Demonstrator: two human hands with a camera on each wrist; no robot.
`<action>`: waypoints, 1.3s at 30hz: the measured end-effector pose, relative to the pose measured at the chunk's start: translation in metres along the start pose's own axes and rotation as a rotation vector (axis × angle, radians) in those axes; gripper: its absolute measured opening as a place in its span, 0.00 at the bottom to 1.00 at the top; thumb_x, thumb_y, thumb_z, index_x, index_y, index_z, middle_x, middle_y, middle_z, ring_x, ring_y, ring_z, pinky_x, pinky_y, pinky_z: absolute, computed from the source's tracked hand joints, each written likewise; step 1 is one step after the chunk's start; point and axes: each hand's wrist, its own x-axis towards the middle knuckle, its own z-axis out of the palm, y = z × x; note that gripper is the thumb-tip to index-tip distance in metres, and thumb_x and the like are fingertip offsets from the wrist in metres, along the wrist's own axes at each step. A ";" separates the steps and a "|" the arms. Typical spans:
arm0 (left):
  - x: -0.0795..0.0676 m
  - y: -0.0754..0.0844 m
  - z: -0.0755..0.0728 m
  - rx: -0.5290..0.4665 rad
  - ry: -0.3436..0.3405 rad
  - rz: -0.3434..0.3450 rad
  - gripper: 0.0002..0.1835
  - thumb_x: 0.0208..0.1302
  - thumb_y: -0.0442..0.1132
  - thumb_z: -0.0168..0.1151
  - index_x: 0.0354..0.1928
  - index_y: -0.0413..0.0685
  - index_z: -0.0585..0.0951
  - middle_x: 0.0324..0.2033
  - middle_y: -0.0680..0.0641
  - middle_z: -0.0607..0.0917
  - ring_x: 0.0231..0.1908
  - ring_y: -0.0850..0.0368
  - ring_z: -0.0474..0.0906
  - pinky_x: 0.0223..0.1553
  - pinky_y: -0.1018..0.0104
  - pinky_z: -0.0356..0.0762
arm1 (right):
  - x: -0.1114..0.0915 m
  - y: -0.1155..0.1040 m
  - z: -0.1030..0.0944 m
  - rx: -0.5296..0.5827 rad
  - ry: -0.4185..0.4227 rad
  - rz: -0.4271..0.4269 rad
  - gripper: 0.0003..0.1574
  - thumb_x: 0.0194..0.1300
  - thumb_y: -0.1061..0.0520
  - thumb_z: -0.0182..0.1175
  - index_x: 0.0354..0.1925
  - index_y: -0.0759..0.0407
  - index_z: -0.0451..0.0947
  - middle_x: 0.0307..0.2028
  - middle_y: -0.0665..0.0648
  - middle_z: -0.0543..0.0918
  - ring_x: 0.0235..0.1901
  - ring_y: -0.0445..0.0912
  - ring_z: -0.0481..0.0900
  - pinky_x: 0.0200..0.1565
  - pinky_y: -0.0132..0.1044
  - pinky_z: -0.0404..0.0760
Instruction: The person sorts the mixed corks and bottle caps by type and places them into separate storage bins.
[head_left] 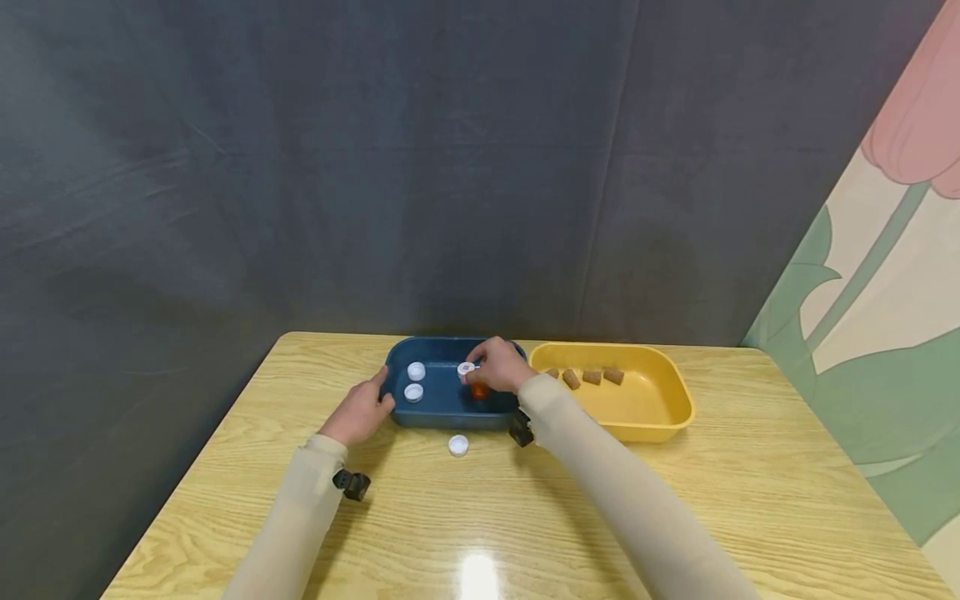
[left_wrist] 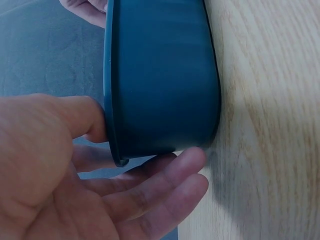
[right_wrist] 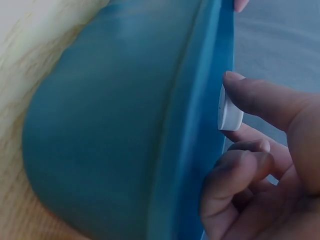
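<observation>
A dark blue tray (head_left: 435, 421) sits on the table, and my left hand (head_left: 360, 408) grips the rim at its left end. In the left wrist view the thumb bends over the rim while the other fingers lie along the outer wall. Above the tray my right hand (head_left: 501, 367) pinches a white cap (right_wrist: 231, 112) between thumb and finger. Just under that hand an orange object (head_left: 479, 390) stands in the tray, too covered to tell its kind. Two more white caps, a far one (head_left: 416, 371) and a near one (head_left: 413, 392), lie at the tray's left.
Another white cap (head_left: 458, 445) lies on the wooden table (head_left: 420, 525) in front of the blue tray. Close on the right stands a yellow tray (head_left: 637, 432) with several brown cork-like pieces (head_left: 592, 377). A dark curtain (head_left: 450, 167) hangs behind the table.
</observation>
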 end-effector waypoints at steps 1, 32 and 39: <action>0.000 0.000 0.000 0.001 -0.003 0.003 0.35 0.73 0.36 0.46 0.77 0.30 0.49 0.13 0.53 0.65 0.12 0.61 0.59 0.21 0.65 0.64 | 0.000 0.000 0.000 -0.004 -0.001 0.003 0.14 0.59 0.56 0.73 0.43 0.61 0.87 0.35 0.55 0.84 0.29 0.45 0.79 0.35 0.35 0.80; -0.002 0.003 0.001 -0.011 -0.007 -0.008 0.35 0.74 0.36 0.45 0.77 0.31 0.48 0.14 0.52 0.66 0.12 0.61 0.59 0.20 0.67 0.64 | -0.011 0.007 0.000 0.015 -0.033 -0.050 0.24 0.60 0.55 0.72 0.54 0.62 0.84 0.33 0.60 0.84 0.25 0.45 0.76 0.31 0.37 0.77; -0.003 0.004 0.000 -0.001 0.008 -0.001 0.35 0.73 0.35 0.45 0.77 0.30 0.49 0.14 0.52 0.66 0.13 0.61 0.59 0.22 0.65 0.65 | -0.042 0.003 0.004 0.116 -0.079 -0.188 0.21 0.61 0.54 0.71 0.52 0.57 0.85 0.15 0.50 0.67 0.15 0.42 0.61 0.26 0.35 0.66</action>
